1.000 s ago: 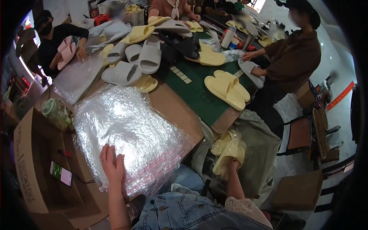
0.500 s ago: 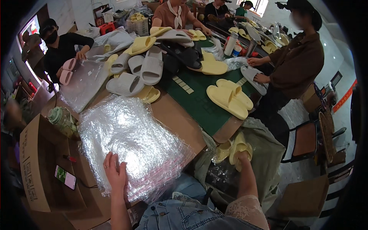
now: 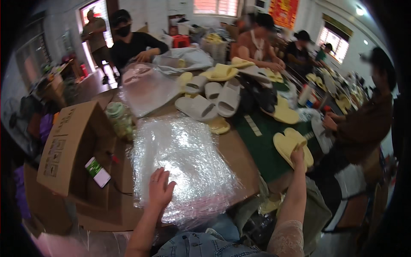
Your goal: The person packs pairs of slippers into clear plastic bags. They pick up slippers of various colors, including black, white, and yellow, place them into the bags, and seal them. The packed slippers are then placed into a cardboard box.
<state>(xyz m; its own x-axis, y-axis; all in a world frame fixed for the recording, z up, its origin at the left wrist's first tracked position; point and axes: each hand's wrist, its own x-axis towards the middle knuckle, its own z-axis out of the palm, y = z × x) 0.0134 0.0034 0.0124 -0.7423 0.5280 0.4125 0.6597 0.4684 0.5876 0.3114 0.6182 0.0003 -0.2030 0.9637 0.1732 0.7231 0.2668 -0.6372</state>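
- Pressing the open left hand point(image 3: 160, 188) flat, fingers spread, on the near end of the stack of clear bubble bags point(image 3: 184, 165); no grip there, only weight.
- Reaching far across with the right hand point(image 3: 298, 153) to the near edge of the pair of pale yellow slippers point(image 3: 292, 143) on the green mat point(image 3: 257, 150); touching them, but cannot tell whether closed on them or merely laid on top.
- Risk of catching only one slipper of the pair: stacked loosely, so probably parting if pulled by one edge.
- Risk of the slick bags sliding under the flat palm while leaning so far right; front edge of the stack already hanging over the bench point(image 3: 239, 154) toward the lap.
- Risk of dragging the slippers off the bench corner into the gap below, where more yellow footwear point(image 3: 270, 204) lies in a sack.
- Risk of brushing a co-worker's hands point(image 3: 329, 122), busy just beyond the pair.
- Further left, a phone point(image 3: 98, 172) on a cable leaning in the open cardboard box point(image 3: 68, 141), and a jar point(image 3: 120, 122) beside the stack: likely to be nudged if the bags shift that way.
- Farther back, a heap of grey slippers point(image 3: 214, 100), well apart and probably safe.
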